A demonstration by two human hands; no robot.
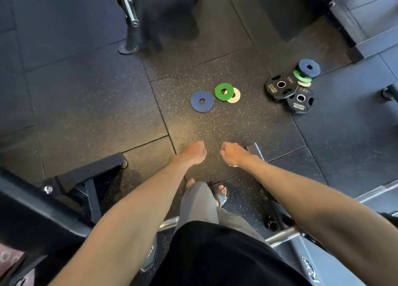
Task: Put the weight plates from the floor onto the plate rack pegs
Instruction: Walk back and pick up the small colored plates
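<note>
On the rubber floor ahead lie a blue plate (202, 101), a green plate (224, 92) and a cream plate (235, 95) that the green one partly covers. Farther right sit two black 5 kg plates (280, 88) (300, 102), with a small stack leaning on them: a blue plate (309, 67) over green (299, 76) and cream ones. My left hand (193, 153) and right hand (232, 153) hang side by side below the plates, fingers curled under, holding nothing. The plate rack (131, 16) with chrome pegs (135, 14) stands at the top left.
A black machine frame (90, 173) juts in at lower left. A grey machine base (305, 255) with a chrome bar (280, 237) lies lower right. A black platform edge (361, 40) runs along the top right. My sandalled feet (221, 195) stand between them.
</note>
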